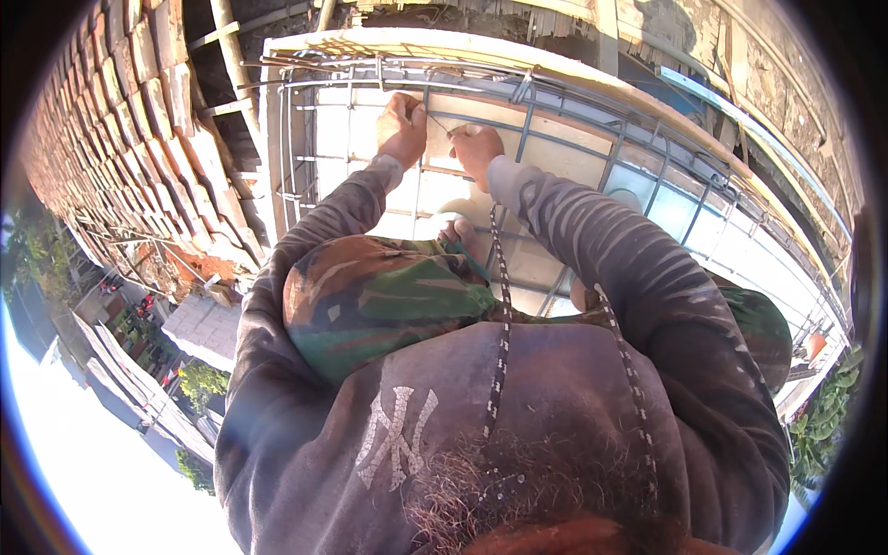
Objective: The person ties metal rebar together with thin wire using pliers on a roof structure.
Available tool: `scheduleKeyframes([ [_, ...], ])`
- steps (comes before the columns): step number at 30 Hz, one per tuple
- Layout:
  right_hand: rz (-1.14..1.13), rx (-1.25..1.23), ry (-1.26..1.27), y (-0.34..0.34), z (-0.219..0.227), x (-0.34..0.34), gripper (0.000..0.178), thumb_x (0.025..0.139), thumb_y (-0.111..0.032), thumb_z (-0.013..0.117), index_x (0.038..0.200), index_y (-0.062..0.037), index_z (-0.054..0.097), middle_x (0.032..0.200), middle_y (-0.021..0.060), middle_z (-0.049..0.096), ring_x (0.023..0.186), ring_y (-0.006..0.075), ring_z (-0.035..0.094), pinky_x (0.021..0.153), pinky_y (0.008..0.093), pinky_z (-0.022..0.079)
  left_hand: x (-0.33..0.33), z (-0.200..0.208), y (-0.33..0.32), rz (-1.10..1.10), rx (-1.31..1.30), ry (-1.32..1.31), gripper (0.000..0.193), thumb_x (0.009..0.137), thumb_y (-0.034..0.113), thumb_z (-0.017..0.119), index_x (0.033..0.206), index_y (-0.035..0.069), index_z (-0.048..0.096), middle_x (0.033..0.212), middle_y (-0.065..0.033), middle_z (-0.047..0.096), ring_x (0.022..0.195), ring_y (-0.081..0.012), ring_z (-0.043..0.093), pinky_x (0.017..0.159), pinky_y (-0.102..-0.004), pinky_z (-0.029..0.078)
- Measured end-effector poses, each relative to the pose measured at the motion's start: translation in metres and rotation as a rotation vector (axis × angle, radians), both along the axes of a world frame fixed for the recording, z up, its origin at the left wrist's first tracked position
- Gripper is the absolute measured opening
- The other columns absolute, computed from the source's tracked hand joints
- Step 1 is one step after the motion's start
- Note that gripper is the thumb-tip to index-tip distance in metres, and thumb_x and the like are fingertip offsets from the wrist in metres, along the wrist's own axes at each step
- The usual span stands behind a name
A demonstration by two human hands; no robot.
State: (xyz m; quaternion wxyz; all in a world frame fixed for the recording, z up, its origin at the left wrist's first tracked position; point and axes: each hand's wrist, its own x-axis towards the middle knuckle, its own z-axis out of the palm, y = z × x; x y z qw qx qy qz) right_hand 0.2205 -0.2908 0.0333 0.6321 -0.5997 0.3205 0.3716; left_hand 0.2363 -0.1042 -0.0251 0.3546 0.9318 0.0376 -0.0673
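My left hand (401, 129) is closed, fingers curled together, over a mesh of steel reinforcing bars (527, 125) near its far left part. Just to its right, my right hand (477, 151) pinches with thumb and forefinger. A thin dark wire (439, 120) spans the short gap between the two hands, one end at each. The wire's ends are hidden in the fingers. Beneath both hands the bars cross over pale panels (564, 141). The hands are close together, at about the same height.
A wooden board (416, 39) edges the mesh on the far side. Clay roof tiles (129, 129) slope away at the left. My bare foot (462, 233) rests among the bars, below the hands. At the right is a light blue strip (731, 111).
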Motion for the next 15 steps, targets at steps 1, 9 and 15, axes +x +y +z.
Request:
scheduleKeyframes([
  [1, -0.016, 0.009, 0.015, -0.004, -0.001, -0.001, 0.019, 0.096, -0.015, 0.056, 0.097, -0.0080, 0.073, 0.075, 0.0048, 0.070, 0.063, 0.0205, 0.066, 0.055, 0.0354, 0.049, 0.001, 0.016, -0.017, 0.107, -0.145, 0.055, 0.018, 0.096, 0.014, 0.062, 0.110, 0.004, 0.056, 0.100, -0.0133, 0.066, 0.093, -0.0240, 0.065, 0.085, -0.0401, 0.051],
  [9, 0.303, -0.068, -0.034, 0.013, 0.013, 0.004, 0.018, 0.096, -0.017, 0.062, 0.108, -0.0077, 0.070, 0.075, -0.0017, 0.063, 0.068, 0.0124, 0.060, 0.055, 0.0308, 0.042, -0.022, 0.039, -0.012, 0.365, -0.594, 0.042, 0.020, 0.100, 0.007, 0.060, 0.116, -0.001, 0.066, 0.111, -0.0116, 0.071, 0.100, -0.0157, 0.067, 0.090, -0.0297, 0.052],
  [15, 0.170, 0.028, -0.027, 0.015, -0.006, 0.007, 0.018, 0.094, -0.021, 0.069, 0.109, -0.0133, 0.075, 0.068, -0.0048, 0.055, 0.051, 0.0057, 0.041, 0.044, 0.0278, 0.027, -0.037, 0.015, -0.017, 0.325, -0.482, -0.236, 0.014, 0.095, 0.002, 0.065, 0.107, 0.000, 0.070, 0.103, -0.0100, 0.074, 0.100, -0.0209, 0.069, 0.090, -0.0312, 0.053],
])
